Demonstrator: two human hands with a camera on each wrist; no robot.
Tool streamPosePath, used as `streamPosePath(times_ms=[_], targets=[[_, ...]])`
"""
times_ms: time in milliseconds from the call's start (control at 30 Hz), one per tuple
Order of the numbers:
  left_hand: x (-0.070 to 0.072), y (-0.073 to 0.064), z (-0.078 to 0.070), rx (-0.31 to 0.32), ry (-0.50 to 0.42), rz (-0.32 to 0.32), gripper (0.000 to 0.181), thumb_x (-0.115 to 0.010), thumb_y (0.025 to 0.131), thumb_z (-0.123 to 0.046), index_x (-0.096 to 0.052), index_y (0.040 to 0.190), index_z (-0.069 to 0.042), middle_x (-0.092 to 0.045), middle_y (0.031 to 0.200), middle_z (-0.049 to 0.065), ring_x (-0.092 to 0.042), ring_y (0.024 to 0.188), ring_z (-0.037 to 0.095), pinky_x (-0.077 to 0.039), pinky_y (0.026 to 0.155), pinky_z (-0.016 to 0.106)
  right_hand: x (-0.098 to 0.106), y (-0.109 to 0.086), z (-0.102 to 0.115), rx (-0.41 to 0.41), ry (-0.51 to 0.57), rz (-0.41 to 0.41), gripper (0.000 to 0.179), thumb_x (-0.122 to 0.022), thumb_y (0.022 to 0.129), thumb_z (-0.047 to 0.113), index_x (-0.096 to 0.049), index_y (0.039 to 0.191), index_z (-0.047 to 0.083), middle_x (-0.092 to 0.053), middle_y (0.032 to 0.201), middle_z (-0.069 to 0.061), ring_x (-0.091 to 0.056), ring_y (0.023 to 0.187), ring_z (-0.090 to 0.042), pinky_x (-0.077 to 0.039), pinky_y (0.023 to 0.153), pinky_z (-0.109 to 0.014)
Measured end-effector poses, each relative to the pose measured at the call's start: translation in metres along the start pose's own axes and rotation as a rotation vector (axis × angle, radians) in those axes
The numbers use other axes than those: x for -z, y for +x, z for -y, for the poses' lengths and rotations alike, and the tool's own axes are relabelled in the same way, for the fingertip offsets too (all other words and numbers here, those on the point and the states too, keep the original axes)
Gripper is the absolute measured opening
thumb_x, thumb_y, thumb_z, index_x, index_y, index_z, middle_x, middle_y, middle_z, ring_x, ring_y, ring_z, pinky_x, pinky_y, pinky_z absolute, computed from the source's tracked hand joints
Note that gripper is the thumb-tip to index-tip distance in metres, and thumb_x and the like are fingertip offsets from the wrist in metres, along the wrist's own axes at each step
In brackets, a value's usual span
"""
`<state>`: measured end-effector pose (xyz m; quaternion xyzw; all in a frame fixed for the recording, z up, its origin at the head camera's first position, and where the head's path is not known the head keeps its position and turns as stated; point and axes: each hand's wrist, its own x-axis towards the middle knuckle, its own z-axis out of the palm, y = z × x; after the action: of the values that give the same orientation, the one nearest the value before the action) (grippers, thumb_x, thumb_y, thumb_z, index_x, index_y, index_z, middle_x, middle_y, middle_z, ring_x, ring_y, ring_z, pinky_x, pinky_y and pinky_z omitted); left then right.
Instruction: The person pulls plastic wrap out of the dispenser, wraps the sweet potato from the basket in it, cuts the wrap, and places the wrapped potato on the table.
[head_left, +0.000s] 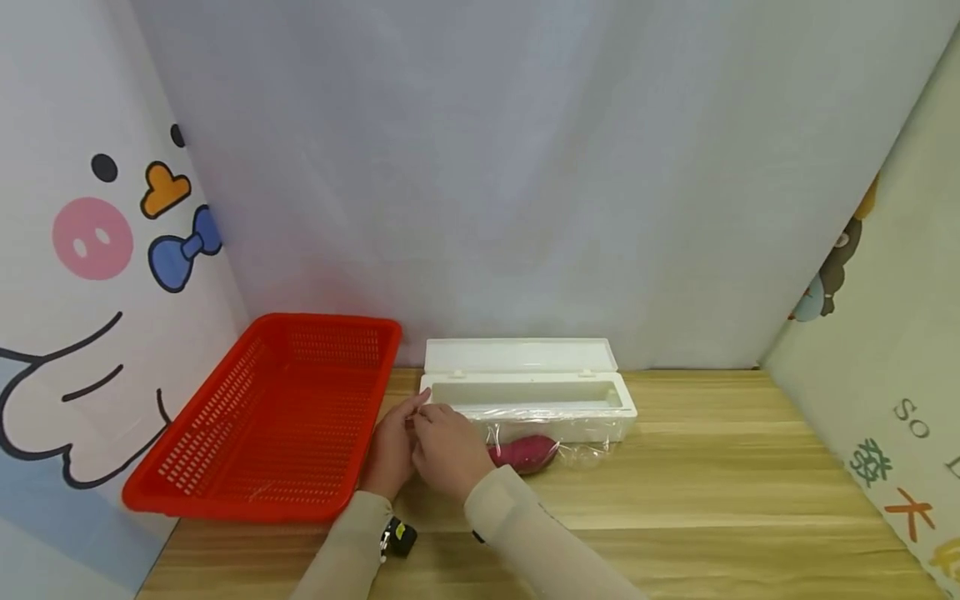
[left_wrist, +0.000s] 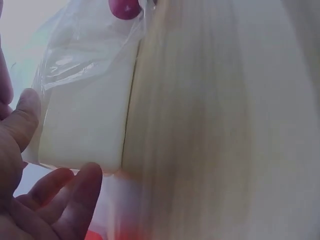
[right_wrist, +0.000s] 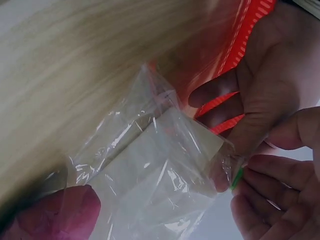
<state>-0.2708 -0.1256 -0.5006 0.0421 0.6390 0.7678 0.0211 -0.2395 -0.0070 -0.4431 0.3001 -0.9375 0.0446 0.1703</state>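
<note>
A long white cling film box (head_left: 525,433) stands at the back of the table with its lid (head_left: 517,355) up. Clear cling film (right_wrist: 150,175) hangs over its front and partly over a purple-red sweet potato (head_left: 525,453). Both hands are at the box's left end. My left hand (head_left: 390,452) puts its thumb to the film at that end, other fingers (left_wrist: 82,197) spread loosely. The right hand (head_left: 450,450) has curled fingers holding a small green piece (right_wrist: 237,178), probably the cutter slider, beside the left thumb. Part of this grip is hidden.
A red plastic basket (head_left: 375,392) stands at the left, close beside the left hand and wrist. A grey-white curtain (head_left: 525,183) rises behind the box. Patterned panels (head_left: 877,400) stand at the sides. The table (head_left: 720,483) is wood-grained.
</note>
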Motion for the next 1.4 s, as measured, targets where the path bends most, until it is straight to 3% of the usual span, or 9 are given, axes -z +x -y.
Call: streamPosePath(times_ms=[167, 267, 400, 533, 633, 767, 967, 1167, 1400], targets=[[0.002, 0.000, 0.002, -0.156, 0.273, -0.041, 0.048, -0.052, 0.091, 0.010, -0.050, 0.137, -0.006, -0.055, 0.131, 0.018, -0.061, 0.098, 0.020, -0.050, 0.083, 0.022, -0.002, 0.002, -0.002, 0.024, -0.066, -0.019, 0.022, -0.062, 0.087, 0.022, -0.069, 0.104, 0.010, -0.065, 0.102, -0.001, -0.058, 0.094, -0.017, -0.048, 0.089, -0.026], [0.001, 0.001, 0.004, -0.271, 0.545, -0.115, 0.055, -0.062, 0.082, 0.014, -0.056, 0.132, -0.008, -0.063, 0.121, 0.015, -0.065, 0.091, 0.021, -0.054, 0.079, 0.028, -0.004, 0.005, -0.005, 0.025, -0.140, -0.036, 0.022, -0.062, 0.089, 0.023, -0.068, 0.106, 0.010, -0.064, 0.099, -0.001, -0.057, 0.091, -0.017, -0.047, 0.085, -0.027], [-0.004, 0.002, 0.006, -0.301, 0.671, -0.166, 0.055, -0.062, 0.081, 0.012, -0.059, 0.130, -0.014, -0.066, 0.117, 0.011, -0.066, 0.097, 0.025, -0.054, 0.078, 0.037, -0.007, 0.010, -0.010, -0.080, -0.187, -0.103, 0.021, -0.064, 0.090, 0.023, -0.071, 0.104, 0.010, -0.064, 0.093, -0.002, -0.057, 0.087, -0.019, -0.048, 0.077, -0.030], [-0.010, 0.001, 0.005, -0.185, 0.663, -0.188, 0.051, -0.062, 0.086, 0.004, -0.059, 0.131, -0.019, -0.066, 0.117, 0.010, -0.068, 0.087, 0.022, -0.056, 0.071, 0.033, -0.010, 0.015, -0.018, -0.175, -0.185, -0.168, 0.016, -0.064, 0.089, 0.026, -0.073, 0.092, 0.014, -0.063, 0.081, -0.001, -0.057, 0.076, -0.021, -0.049, 0.067, -0.032], [-0.011, 0.001, 0.004, -0.154, 0.697, -0.206, 0.047, -0.065, 0.087, -0.003, -0.059, 0.130, -0.019, -0.067, 0.114, 0.009, -0.068, 0.085, 0.021, -0.056, 0.070, 0.033, -0.012, 0.018, -0.020, -0.186, -0.180, -0.180, 0.014, -0.064, 0.089, 0.028, -0.072, 0.088, 0.016, -0.062, 0.078, -0.001, -0.056, 0.073, -0.020, -0.048, 0.065, -0.032], [-0.010, 0.001, 0.002, -0.187, 0.734, -0.206, 0.043, -0.064, 0.086, 0.001, -0.062, 0.126, -0.015, -0.068, 0.111, 0.009, -0.067, 0.092, 0.023, -0.055, 0.077, 0.037, -0.013, 0.020, -0.018, -0.172, -0.183, -0.202, 0.014, -0.065, 0.088, 0.027, -0.071, 0.085, 0.015, -0.061, 0.076, 0.000, -0.056, 0.071, -0.020, -0.047, 0.063, -0.032], [-0.007, 0.001, 0.000, -0.225, 0.711, -0.202, 0.045, -0.059, 0.085, 0.007, -0.062, 0.126, -0.010, -0.068, 0.112, 0.011, -0.066, 0.096, 0.027, -0.055, 0.077, 0.039, -0.018, 0.024, -0.015, -0.173, -0.168, -0.234, 0.011, -0.067, 0.085, 0.023, -0.070, 0.082, 0.012, -0.060, 0.074, -0.001, -0.057, 0.068, -0.020, -0.046, 0.059, -0.033], [-0.004, 0.000, 0.001, -0.190, 0.703, -0.222, 0.044, -0.062, 0.086, 0.001, -0.061, 0.127, -0.013, -0.068, 0.112, 0.011, -0.067, 0.094, 0.026, -0.055, 0.075, 0.037, -0.021, 0.024, -0.013, -0.171, -0.117, -0.282, 0.009, -0.066, 0.084, 0.018, -0.070, 0.078, 0.012, -0.059, 0.071, -0.001, -0.056, 0.064, -0.021, -0.047, 0.058, -0.032], [-0.003, 0.000, 0.004, -0.149, 0.685, -0.258, 0.044, -0.066, 0.086, -0.007, -0.063, 0.125, -0.026, -0.069, 0.111, 0.006, -0.067, 0.083, 0.017, -0.055, 0.064, 0.029, -0.028, 0.019, -0.016, -0.205, -0.053, -0.256, 0.007, -0.067, 0.084, 0.017, -0.072, 0.084, 0.012, -0.059, 0.075, 0.000, -0.057, 0.069, -0.020, -0.049, 0.063, -0.031]])
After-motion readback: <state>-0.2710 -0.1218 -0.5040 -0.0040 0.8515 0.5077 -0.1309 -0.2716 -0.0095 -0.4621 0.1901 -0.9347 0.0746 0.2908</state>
